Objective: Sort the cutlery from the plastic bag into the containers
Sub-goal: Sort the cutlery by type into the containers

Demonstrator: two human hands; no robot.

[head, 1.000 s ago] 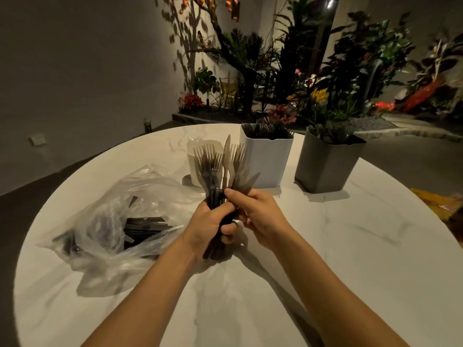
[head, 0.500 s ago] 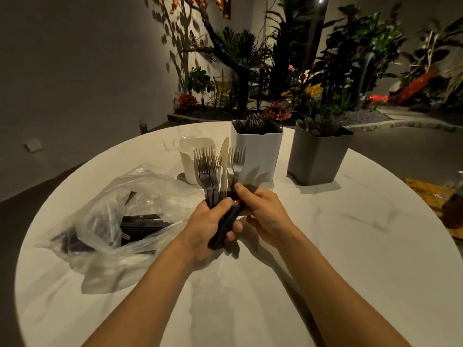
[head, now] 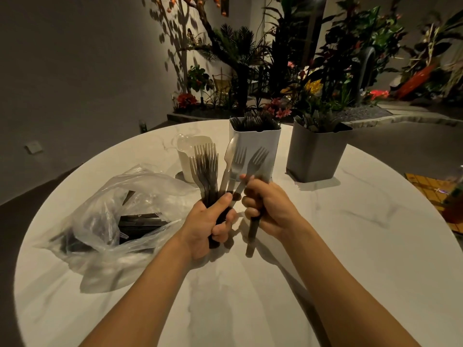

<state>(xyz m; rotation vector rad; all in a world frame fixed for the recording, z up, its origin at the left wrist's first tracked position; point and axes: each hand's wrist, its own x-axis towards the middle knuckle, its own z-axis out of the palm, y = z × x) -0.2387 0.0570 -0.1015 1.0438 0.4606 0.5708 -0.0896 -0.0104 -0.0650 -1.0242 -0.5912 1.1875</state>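
My left hand (head: pixel 209 222) grips a bundle of dark plastic forks (head: pixel 205 166) with a pale knife (head: pixel 229 156) standing among them, tines up. My right hand (head: pixel 266 206) grips a single dark fork (head: pixel 255 161), held just right of the bundle. A clear plastic bag (head: pixel 117 214) with more dark cutlery lies on the table at the left. Behind my hands stand three containers: a small cream one (head: pixel 186 156), a white one (head: pixel 260 142) full of dark forks, and a grey one (head: pixel 317 154) with cutlery in it.
The round white marble table (head: pixel 350 246) carries everything. Plants and flowers (head: pixel 313 71) fill the floor behind it. A yellow patterned object (head: pixel 431 189) lies at the table's right edge.
My right hand has drawn one fork out of the bundle and moved it a little to the right. My left hand keeps hold of the rest.
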